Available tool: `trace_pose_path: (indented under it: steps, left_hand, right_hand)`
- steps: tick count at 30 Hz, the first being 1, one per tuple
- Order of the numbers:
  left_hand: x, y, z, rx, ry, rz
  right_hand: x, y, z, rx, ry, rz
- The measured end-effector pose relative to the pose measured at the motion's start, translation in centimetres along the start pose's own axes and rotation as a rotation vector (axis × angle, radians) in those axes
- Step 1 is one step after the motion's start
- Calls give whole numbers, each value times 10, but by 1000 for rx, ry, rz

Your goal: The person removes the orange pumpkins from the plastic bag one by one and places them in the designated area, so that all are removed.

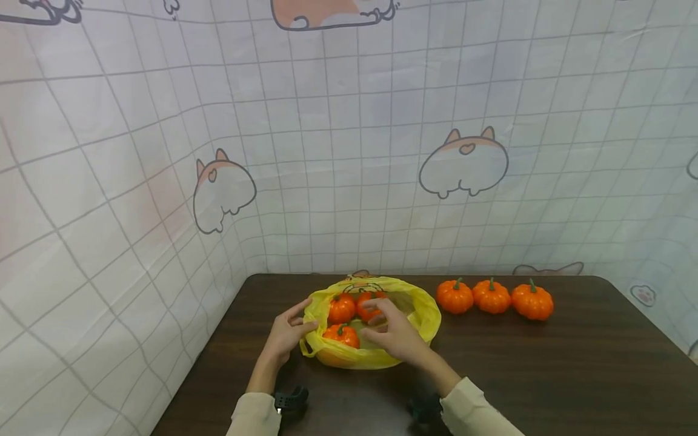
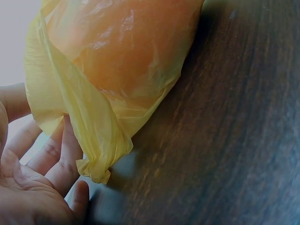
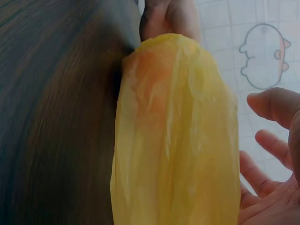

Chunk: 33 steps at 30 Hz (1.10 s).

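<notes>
A yellow plastic bag [image 1: 422,303] stands on the table with its mouth spread wide. Inside are three small orange pumpkins: one near the front left [image 1: 337,335], another behind it [image 1: 341,309], and a third farther right [image 1: 366,300], partly covered by fingers. My left hand [image 1: 286,333] holds the bag's left rim; its fingertips are partly hidden behind plastic in the left wrist view. Over the bag's mouth, my right hand [image 1: 400,336] has spread, loosely bent fingers with nothing between them. In the right wrist view, that hand [image 3: 276,187] appears beside the bag's wall [image 3: 187,140].
Three more orange pumpkins stand in a row right of the bag: left [image 1: 455,297], middle [image 1: 492,297] and right [image 1: 532,301]. The dark wooden table [image 1: 545,375] meets a white gridded curtain [image 1: 349,151] at its back. Black straps [image 1: 291,399] sit at the wrists.
</notes>
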<state>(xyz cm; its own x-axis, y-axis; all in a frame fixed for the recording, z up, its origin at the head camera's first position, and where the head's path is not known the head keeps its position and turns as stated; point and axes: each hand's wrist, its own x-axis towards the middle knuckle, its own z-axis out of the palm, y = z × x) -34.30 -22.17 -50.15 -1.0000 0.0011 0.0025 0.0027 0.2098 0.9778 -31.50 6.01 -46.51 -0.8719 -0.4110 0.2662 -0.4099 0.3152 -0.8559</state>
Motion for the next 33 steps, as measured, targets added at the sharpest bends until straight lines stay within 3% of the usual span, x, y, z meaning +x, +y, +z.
trace_pose_path:
  steps: [15, 33]
  left_hand:
    - [-3, 2, 0, -20, -10, 4]
    - [-1, -1, 1, -12, -7, 15]
  right_hand:
    - [17, -3, 20, -8, -66, 85]
    - [20, 16, 21, 18, -246, 115]
